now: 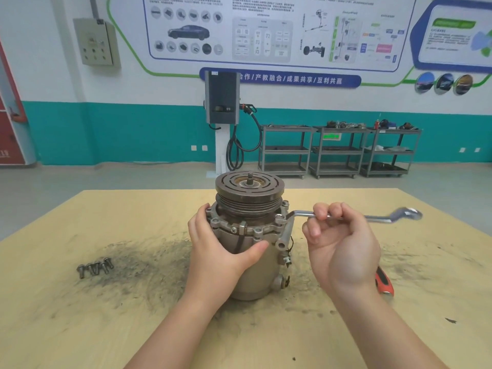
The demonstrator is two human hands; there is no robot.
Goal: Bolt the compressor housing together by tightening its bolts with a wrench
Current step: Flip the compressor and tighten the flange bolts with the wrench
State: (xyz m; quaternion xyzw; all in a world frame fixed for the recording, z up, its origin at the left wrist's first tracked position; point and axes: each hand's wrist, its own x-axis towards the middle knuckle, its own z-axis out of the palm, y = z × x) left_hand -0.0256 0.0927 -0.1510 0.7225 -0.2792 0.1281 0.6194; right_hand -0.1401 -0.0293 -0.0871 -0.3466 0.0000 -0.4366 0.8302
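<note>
nearest, the right hand (343,243) curls around the wrench (346,216), whose long axis runs level rightward from the flange bolt (279,217), while the left hand (221,251) wraps the compressor housing (253,272) upright on the table (106,328), spare bolts (94,268) lying leftward.

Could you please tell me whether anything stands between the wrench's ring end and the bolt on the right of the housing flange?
Nothing visible does: the wrench, gripped by the right hand, already sits on that bolt.
</note>
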